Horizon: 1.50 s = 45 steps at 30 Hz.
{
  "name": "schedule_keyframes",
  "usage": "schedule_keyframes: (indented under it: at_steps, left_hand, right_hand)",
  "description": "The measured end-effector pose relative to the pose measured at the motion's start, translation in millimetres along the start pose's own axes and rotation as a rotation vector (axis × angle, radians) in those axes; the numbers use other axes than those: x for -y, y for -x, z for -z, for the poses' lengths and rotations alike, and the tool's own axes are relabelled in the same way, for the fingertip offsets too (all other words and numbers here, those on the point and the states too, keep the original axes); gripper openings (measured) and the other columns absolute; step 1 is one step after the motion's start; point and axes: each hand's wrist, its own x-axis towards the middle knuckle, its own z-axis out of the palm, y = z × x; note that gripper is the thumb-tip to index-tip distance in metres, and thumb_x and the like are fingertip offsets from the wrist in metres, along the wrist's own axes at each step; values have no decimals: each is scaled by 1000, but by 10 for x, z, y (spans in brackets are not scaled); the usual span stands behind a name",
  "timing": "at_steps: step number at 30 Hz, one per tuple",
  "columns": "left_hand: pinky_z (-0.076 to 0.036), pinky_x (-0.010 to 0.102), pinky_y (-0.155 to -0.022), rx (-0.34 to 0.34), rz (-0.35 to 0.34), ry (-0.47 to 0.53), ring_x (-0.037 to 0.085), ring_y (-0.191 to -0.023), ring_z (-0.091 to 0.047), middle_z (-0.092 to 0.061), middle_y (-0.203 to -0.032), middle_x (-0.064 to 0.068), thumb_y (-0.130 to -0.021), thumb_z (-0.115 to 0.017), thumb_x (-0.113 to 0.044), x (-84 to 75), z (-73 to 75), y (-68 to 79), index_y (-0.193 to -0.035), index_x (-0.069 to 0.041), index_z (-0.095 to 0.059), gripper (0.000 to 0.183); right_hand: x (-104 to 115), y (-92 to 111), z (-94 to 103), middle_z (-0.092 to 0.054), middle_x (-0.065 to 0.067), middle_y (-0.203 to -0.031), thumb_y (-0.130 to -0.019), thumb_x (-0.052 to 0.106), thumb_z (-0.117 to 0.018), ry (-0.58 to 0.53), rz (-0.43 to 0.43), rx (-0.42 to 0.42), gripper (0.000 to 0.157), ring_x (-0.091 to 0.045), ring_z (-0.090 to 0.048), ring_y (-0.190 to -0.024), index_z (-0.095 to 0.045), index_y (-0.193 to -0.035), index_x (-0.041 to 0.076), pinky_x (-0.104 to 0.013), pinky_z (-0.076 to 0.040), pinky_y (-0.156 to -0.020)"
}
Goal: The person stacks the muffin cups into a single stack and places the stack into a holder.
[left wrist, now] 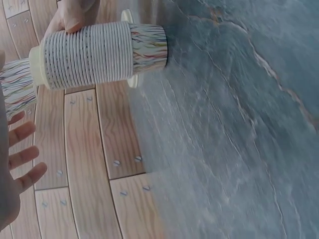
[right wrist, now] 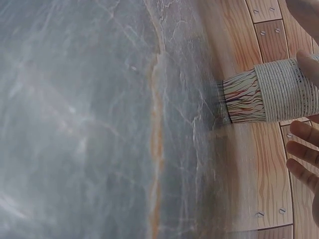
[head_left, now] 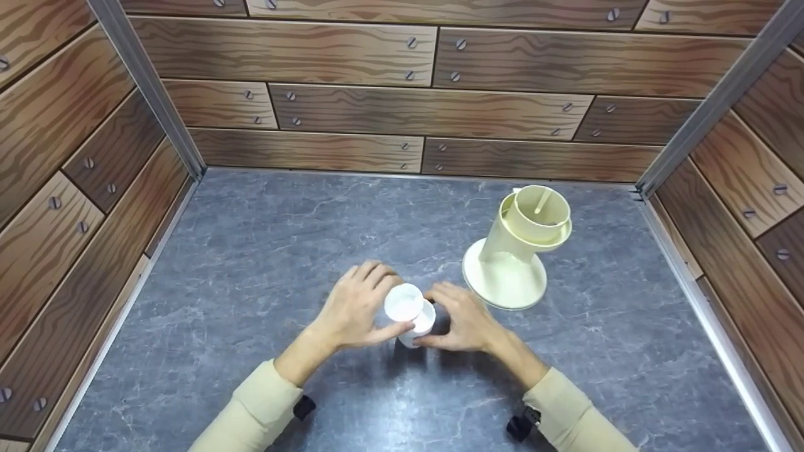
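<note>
Near the middle of the table a tall stack of paper cups (left wrist: 89,55) stands upright, its many rims forming rings above a base with coloured streaks. My right hand (head_left: 461,317) holds the stack from the right, thumb on the near side. My left hand (head_left: 361,307) grips a single paper cup (head_left: 404,302) between thumb and fingers, just over the top of the stack. The same streaked pattern shows on this cup in the left wrist view. From above, its white mouth partly overlaps the stack's top. In the right wrist view, the stack (right wrist: 284,89) reaches out of frame.
To the right and farther back, a cream plastic stand (head_left: 509,279) rises from a round base to a tubular holder. Wood-patterned walls (head_left: 352,107) enclose the grey marbled table (head_left: 264,251) at the back and both sides.
</note>
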Motion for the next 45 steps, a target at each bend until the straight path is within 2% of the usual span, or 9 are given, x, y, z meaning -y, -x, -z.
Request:
schedule_keyframes:
  at_steps: [6,18,36,45]
  left_hand:
    - [-57,35,-91,12,-6,2,21,-110,-65,-70,-116,1,-85,-72,-70,-55,-53,-19,-117,-17,-68,62]
    - [-57,35,-89,25,13,17,22,-113,-65,-70,-118,1,-84,-72,-70,-112,-163,19,-117,-16,-68,64]
    - [-58,36,-89,46,13,14,23,-115,-64,-70,-120,3,-85,-70,-71,-114,-243,47,-118,-16,-68,64]
    - [-57,35,-86,65,24,22,21,-113,-64,-69,-120,2,-86,-70,-70,-126,-272,67,-116,-16,-68,61]
  right_hand:
    - [-1,2,-8,-72,3,-99,-78,70,-81,10,7,-1,67,-13,-63,-88,-70,-113,14,-28,-55,-78]
    - [12,14,-6,-71,3,-99,-78,69,-81,12,-12,-16,67,-11,-63,-88,-70,-115,14,-26,-54,-75]
    - [1,13,-5,-73,1,-103,-81,68,-79,-2,6,-13,68,-14,-65,-93,-70,-120,12,-29,-57,-82]
    - [-2,17,-9,-72,2,-104,-80,68,-81,2,-4,-18,66,-13,-66,-93,-71,-118,14,-29,-56,-79]
